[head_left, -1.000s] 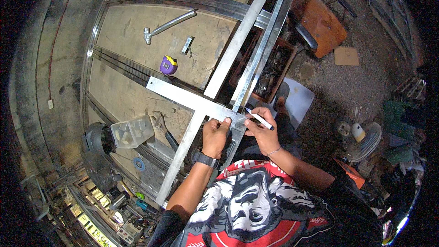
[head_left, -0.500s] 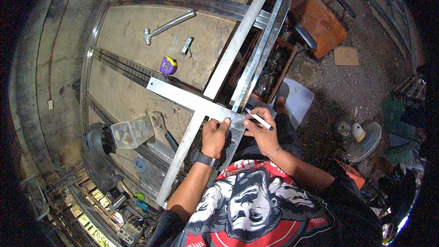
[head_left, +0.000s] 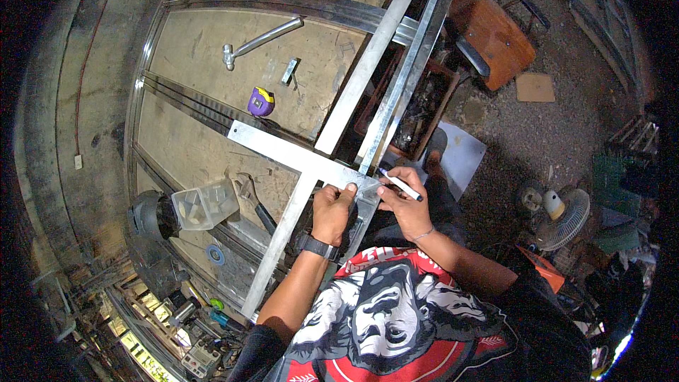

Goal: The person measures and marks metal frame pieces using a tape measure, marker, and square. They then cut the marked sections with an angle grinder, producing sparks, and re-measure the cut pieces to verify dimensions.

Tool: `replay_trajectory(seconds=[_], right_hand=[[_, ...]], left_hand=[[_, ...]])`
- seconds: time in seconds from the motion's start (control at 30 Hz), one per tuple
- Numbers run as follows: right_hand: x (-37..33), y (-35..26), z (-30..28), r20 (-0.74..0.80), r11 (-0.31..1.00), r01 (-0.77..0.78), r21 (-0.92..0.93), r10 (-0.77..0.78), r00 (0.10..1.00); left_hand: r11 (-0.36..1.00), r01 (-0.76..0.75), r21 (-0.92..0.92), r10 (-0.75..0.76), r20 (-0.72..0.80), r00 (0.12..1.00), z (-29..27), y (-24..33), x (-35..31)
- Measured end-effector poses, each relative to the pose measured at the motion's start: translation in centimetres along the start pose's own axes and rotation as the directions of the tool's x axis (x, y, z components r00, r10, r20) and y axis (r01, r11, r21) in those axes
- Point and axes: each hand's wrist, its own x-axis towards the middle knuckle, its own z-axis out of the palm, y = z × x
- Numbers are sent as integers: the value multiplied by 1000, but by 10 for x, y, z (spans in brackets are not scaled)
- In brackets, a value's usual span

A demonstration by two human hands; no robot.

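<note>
A flat silver metal strip point(head_left: 272, 147) with a small hole at its far-left end lies across a long pale metal bar point(head_left: 277, 244). My left hand point(head_left: 332, 212) is closed at the strip's near edge, thumb pressed on top and fingers curled below, partly hidden. In my right hand point(head_left: 404, 201) a white marker pen point(head_left: 403, 185) with dark ends sits between the fingers. That hand's thumb and fingertips also touch the right end of the strip. Just beyond them ends a shiny metal channel point(head_left: 407, 78).
On the board-topped metal frame lie a ball-peen hammer point(head_left: 258, 42), a purple and yellow tape measure point(head_left: 261, 101), a small metal piece point(head_left: 289, 71), an adjustable wrench point(head_left: 256, 201) and a clear plastic container point(head_left: 205, 205). To the right are an orange-brown chair point(head_left: 498, 42) and a fan point(head_left: 564, 218).
</note>
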Motion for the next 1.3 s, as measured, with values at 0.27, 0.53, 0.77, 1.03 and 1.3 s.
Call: replay_trajectory(seconds=[0.27, 0.53, 0.77, 1.03, 1.3], right_hand=[[14, -29, -24, 29, 980, 183, -81, -182, 983], [23, -40, -17, 192, 994, 83, -73, -68, 979], [26, -36, -13, 242, 990, 86, -116, -56, 969], [29, -33, -12, 281, 984, 103, -144, -59, 958], [29, -32, -12, 276, 984, 103, -148, -59, 959]], left_hand=[[997, 45, 55, -42, -59, 997, 0, 3, -1], [999, 8, 52, -5, -67, 998, -1, -5, 3], [999, 27, 34, -26, -19, 999, -5, -12, 8], [999, 0, 44, -1, 13, 1000, -9, -20, 12], [999, -10, 43, 11, -26, 1000, -6, -10, 6]])
